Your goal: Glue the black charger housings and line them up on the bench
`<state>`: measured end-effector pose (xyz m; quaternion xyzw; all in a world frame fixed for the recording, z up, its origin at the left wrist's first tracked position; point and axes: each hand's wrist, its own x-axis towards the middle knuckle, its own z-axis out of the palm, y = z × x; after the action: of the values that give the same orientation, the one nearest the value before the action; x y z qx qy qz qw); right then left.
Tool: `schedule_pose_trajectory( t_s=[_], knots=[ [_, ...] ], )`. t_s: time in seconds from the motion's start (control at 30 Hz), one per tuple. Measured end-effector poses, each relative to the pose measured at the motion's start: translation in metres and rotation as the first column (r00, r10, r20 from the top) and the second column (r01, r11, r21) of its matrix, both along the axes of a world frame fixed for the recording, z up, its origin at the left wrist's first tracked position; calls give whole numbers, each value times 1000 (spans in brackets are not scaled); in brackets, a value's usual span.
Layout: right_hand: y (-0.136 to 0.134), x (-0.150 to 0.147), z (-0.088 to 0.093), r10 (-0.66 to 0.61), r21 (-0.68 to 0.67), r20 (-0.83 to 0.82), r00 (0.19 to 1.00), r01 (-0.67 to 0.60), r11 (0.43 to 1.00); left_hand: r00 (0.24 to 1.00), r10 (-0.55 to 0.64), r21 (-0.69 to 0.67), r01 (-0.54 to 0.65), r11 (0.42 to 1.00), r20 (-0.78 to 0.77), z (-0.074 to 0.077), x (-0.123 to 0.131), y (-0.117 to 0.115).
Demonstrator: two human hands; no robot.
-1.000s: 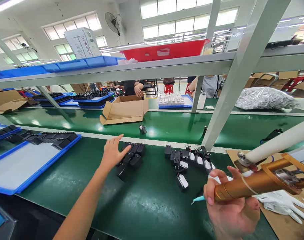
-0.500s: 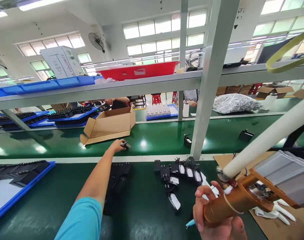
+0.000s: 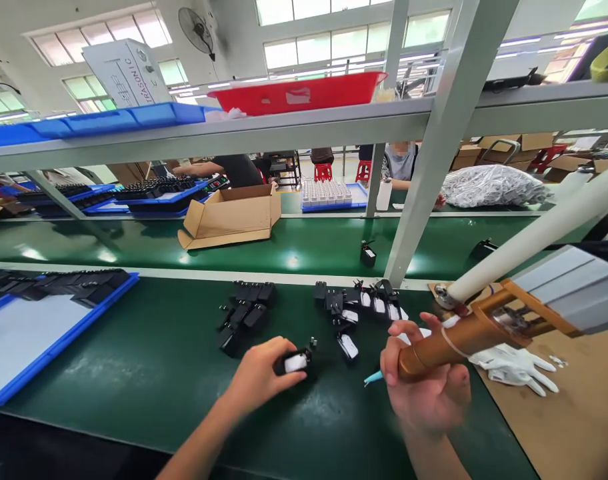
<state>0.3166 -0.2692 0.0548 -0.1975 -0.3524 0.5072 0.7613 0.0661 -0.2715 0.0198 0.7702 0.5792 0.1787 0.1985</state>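
My left hand (image 3: 267, 373) is closed around a small black power adapter (image 3: 295, 362) with a white label, just above the green work surface. Metal pieces show at the adapter's far end. My right hand (image 3: 424, 373) wraps around a bronze-coloured cylindrical tool (image 3: 437, 348) hung from a white pole, with a grey finned block at its rear. A light blue tip (image 3: 374, 378) pokes out left of that hand; what it belongs to is hidden. Between and beyond my hands lie labelled black adapters (image 3: 348, 347). Another group of black adapters (image 3: 247, 310) lies beyond my left hand.
At left is a blue-rimmed tray (image 3: 49, 333) of black parts. White gloves (image 3: 517, 367) lie on cardboard at right. A metal post (image 3: 441, 147) rises behind the adapters. Across the green belt are an open carton (image 3: 234, 217) and a single adapter (image 3: 368, 255). Co-workers sit beyond.
My left hand has come back from the far green belt to the near surface, bringing the adapter with it. My right hand stays on the bronze tool. The view has tilted down.
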Motion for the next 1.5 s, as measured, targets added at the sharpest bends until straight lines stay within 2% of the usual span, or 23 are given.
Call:
schedule_pose_trajectory(
  t_s=[0.1,0.17,0.27,0.4,0.53,0.6,0.67,0.77,0.93,1.07,1.17,1.4,1.5],
  knots=[
    [1,1,0,17,17,13,1000,-18,1000,985,133,-47,-129,991,110,-31,22,-30],
    [0,1,0,23,20,13,1000,-24,1000,961,153,-87,-137,987,230,-39,29,-38],
    [-1,0,1,23,25,8,1000,-23,999,922,68,-183,3,983,382,-37,28,-38],
    [-2,-1,1,14,40,17,1000,-15,999,894,-41,-293,189,937,446,-27,21,-25],
    [-1,-2,1,4,37,24,1000,-5,999,853,-184,-259,343,903,489,-25,21,-16],
    [-1,-2,2,3,38,24,1000,-4,999,832,-218,-212,367,906,510,-26,24,-18],
    [-1,-2,2,6,40,24,1000,-7,999,844,-185,-194,319,928,504,-26,28,-22],
    [-2,-2,3,9,42,25,1000,-10,999,895,-87,-167,177,970,438,-28,33,-32],
    [-3,-3,1,17,52,20,1000,-18,998,921,84,-64,-65,996,381,-45,37,-43],
    [-4,-7,3,31,54,3,1000,-31,998,936,106,-85,-82,993,335,-58,38,-48],
    [-6,-14,7,44,45,-10,999,-44,998,947,108,-71,-91,993,304,-58,42,-50],
    [-13,-33,14,111,74,-35,993,-108,991,934,34,53,-56,997,356,-34,61,-51],
    [-14,-35,14,102,76,-31,994,-99,992,939,1,114,-43,993,343,-24,63,-51]
  ],
)
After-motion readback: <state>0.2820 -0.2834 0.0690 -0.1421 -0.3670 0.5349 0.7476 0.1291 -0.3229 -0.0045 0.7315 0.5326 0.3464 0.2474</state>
